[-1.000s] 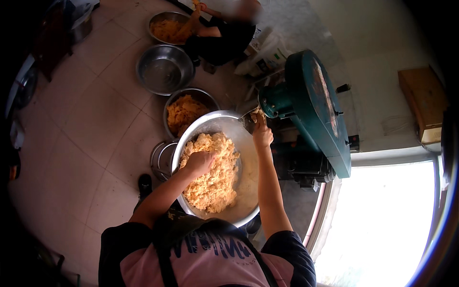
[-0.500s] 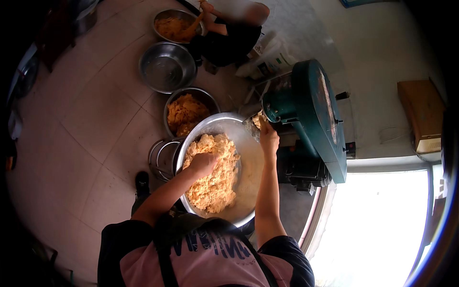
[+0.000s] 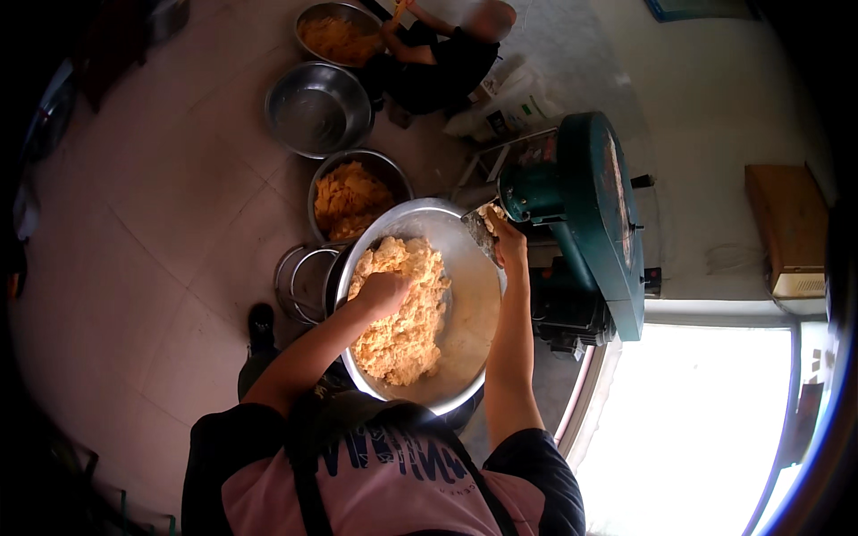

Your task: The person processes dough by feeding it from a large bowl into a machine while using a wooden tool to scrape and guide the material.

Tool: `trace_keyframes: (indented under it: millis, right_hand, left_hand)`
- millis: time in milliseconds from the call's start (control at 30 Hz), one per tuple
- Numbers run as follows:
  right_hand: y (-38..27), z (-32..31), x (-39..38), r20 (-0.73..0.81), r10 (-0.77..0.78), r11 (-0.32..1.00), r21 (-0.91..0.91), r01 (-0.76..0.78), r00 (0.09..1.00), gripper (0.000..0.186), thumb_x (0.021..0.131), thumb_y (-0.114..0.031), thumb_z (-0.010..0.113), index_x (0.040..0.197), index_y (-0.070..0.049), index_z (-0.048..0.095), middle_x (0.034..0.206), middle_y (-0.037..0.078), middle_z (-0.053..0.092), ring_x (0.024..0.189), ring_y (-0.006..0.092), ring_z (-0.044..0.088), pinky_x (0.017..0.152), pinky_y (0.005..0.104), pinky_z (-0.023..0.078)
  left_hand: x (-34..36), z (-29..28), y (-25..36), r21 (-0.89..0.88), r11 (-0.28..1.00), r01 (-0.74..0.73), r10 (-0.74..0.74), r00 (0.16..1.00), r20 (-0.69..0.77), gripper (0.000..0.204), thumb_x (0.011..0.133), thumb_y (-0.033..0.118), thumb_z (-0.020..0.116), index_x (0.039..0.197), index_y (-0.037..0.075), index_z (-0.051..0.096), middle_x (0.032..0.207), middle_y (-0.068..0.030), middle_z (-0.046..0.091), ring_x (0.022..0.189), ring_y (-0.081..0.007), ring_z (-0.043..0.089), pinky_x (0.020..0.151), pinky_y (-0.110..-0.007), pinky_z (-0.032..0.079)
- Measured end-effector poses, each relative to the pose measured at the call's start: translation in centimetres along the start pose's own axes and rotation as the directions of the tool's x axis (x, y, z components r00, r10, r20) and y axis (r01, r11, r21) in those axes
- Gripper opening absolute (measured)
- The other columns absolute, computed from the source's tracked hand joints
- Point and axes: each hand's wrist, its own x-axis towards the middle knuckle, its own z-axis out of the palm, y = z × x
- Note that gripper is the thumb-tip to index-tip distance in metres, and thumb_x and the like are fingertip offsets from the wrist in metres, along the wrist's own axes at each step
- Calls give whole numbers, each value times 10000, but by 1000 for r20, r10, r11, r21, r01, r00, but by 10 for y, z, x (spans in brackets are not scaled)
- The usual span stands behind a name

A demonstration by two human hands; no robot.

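A wide metal basin (image 3: 478, 353) in front of me holds a heap of lumpy, pale orange dough (image 3: 407, 335). My left hand (image 3: 384, 293) is closed in the upper part of the heap, its fingertips hidden in it. Beyond the basin's right rim, my right hand (image 3: 509, 239) is at the metal feed chute (image 3: 480, 234) of a green machine (image 3: 601, 214). Its fingers are together around a small pale piece of dough at the chute mouth, and the tips are partly hidden.
Behind my basin stands a bowl of darker orange dough (image 3: 349, 198), then a metal bowl (image 3: 319, 112) and another bowl of orange stuff (image 3: 338, 36). A seated person (image 3: 438, 67) works there. A metal-framed stool (image 3: 304, 281) touches the basin's left side. Bright light enters through a doorway (image 3: 688, 429).
My right hand has shifted slightly at the chute, its fingers turning more to the left. My left hand stays in the dough. The view has moved a little.
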Motion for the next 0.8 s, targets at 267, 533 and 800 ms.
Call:
trace_keyframes:
  millis: [267, 533, 800]
  right_hand:
    - [19, 11, 17, -138, -28, 715, -695, -76, 990, 465, 951, -454, 324, 1130, -137, 614, 1088, 182, 643, 1043, 404, 594, 865, 500, 495]
    - [7, -2, -31, -92, -236, 711, -695, 107, 967, 338, 911, -406, 480, 1204, -283, 597, 967, 172, 676, 925, 405, 632, 791, 505, 504]
    - [22, 21, 3, -213, -325, 788, -600, 139, 922, 311, 888, -412, 524, 1151, -295, 643, 857, 189, 678, 822, 422, 640, 713, 509, 520]
  left_hand:
    - [4, -4, 11, -49, 998, -42, 41, 999, -15, 123, 742, 68, 599, 849, 11, 582, 701, -161, 637, 693, -328, 650, 590, -436, 517]
    - [4, -2, 8, -63, 997, -34, 32, 999, -33, 129, 729, 56, 591, 854, 24, 588, 708, -150, 639, 699, -328, 647, 596, -445, 511]
    - [4, 0, 6, -49, 997, -61, 60, 998, -29, 91, 779, 94, 580, 847, 34, 575, 689, -141, 625, 675, -311, 643, 579, -439, 507]
